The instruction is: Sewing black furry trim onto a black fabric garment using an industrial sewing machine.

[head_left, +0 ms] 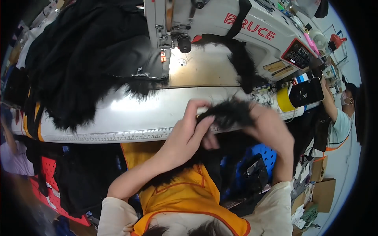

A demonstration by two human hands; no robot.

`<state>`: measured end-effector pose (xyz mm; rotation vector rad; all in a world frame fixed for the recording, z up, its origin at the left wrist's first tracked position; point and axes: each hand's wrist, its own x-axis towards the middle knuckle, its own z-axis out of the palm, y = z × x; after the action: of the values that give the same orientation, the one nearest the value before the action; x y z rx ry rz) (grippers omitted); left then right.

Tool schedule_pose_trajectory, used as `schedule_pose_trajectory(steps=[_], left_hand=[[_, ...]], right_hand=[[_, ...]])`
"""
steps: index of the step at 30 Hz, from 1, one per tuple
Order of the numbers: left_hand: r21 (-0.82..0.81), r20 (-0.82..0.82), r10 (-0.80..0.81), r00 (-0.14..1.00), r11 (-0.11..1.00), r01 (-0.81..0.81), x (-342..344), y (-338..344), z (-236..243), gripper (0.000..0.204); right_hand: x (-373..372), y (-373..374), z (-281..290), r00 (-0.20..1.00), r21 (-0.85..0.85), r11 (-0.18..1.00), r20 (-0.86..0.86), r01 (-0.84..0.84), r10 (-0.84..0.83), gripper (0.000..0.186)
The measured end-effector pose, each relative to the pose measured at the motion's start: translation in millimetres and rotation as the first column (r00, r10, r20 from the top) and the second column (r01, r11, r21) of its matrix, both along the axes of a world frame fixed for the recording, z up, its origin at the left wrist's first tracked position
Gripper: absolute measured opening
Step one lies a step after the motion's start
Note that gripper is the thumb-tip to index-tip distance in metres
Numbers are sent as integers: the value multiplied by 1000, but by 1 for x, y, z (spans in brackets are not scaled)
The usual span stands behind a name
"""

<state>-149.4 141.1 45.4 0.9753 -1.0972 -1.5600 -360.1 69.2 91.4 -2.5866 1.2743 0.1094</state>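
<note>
My left hand (185, 137) grips a piece of black fur (224, 112) with fingers and thumb, held over the front edge of the white table (141, 106). My right hand (267, 126) is at the fur's right end; its fingers are hidden behind the fur and smeared by motion. Beyond them stands a white sewing machine (189, 23) with a metal bed plate (204, 70). A large black fur-trimmed garment (78, 51) lies left of the needle, and another black fur strip (244, 65) hangs at the right of the plate.
At the right are a yellow tape roll (285, 100) and a phone (309, 92). A co-worker (336, 118) works further right, another person's arm (10, 139) shows at left. Below the table are a red perforated crate (49, 171) and a blue one (264, 153).
</note>
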Motion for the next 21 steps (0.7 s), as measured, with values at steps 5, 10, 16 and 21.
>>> schedule_pose_trajectory(steps=[5, 10, 16, 21], left_hand=[[-405, 796, 162, 583, 859, 314, -14, 12, -25, 19], [-66, 522, 62, 851, 997, -32, -1, 1, -6, 17], [-71, 272, 191, 943, 981, -178, 9, -9, -25, 8], [-285, 254, 390, 885, 905, -317, 22, -14, -35, 8]], right_hand=[[19, 17, -35, 800, 148, 926, 562, -346, 210, 86], [35, 15, -40, 825, 575, 801, 527, -167, -206, 39], [48, 11, -80, 643, 185, 963, 765, -194, -17, 33], [57, 5, -52, 736, 409, 903, 651, -130, -188, 23]])
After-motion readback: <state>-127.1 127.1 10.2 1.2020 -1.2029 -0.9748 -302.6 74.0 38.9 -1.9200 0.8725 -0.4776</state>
